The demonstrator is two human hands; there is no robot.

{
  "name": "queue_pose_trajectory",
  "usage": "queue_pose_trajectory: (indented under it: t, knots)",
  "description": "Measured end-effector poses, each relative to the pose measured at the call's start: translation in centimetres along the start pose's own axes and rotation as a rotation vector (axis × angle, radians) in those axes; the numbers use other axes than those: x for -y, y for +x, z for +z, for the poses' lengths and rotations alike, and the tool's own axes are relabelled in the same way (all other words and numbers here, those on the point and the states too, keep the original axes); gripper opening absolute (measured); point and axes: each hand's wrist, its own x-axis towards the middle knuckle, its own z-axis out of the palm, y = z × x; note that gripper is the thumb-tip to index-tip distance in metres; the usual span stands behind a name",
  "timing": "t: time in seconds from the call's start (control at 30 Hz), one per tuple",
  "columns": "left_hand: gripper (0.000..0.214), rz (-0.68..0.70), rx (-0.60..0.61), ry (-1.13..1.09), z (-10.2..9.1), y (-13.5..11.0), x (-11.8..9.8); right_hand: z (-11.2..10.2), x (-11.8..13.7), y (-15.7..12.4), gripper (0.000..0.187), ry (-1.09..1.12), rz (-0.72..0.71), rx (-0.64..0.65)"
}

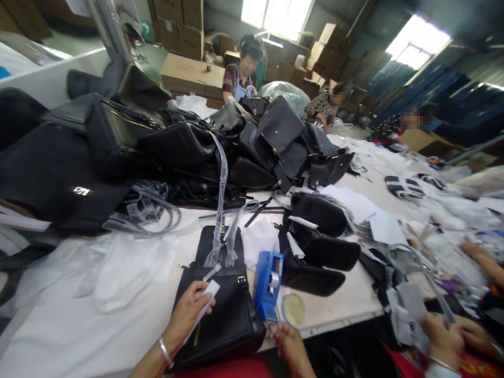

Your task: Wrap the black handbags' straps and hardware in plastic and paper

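Observation:
A black leather bag (224, 310) lies flat on the white table in front of me, its straps wrapped in clear plastic. My left hand (188, 310) rests on the bag and pinches a small white slip of paper (205, 302). My right hand (289, 341) is at the table's near edge, fingers pinched at the front of a blue tape dispenser (268, 286), apparently on the tape end, which is too small to make out. A round yellowish lid (294, 310) lies just right of the dispenser.
A heap of black bags (177, 142) fills the table's back. Small black pouches (321, 247) lie right of the dispenser, clear plastic wraps (122, 268) to the left. Another person's hands (444, 336) work at lower right. Several people sit farther along; cardboard boxes stand behind.

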Motion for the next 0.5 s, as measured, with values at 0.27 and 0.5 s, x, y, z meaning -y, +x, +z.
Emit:
queue_pose_trajectory:
  t: [0.27, 0.5]
  knots:
    - [0.046, -0.021, 0.007, -0.006, -0.7, -0.6, -0.6, -0.1, 0.9, -2.2, 0.037, 0.371, 0.180, 0.217]
    - [0.048, -0.055, 0.046, 0.031, -0.5, -0.1, -0.3, 0.3, 0.9, -1.5, 0.023, 0.355, 0.213, 0.165]
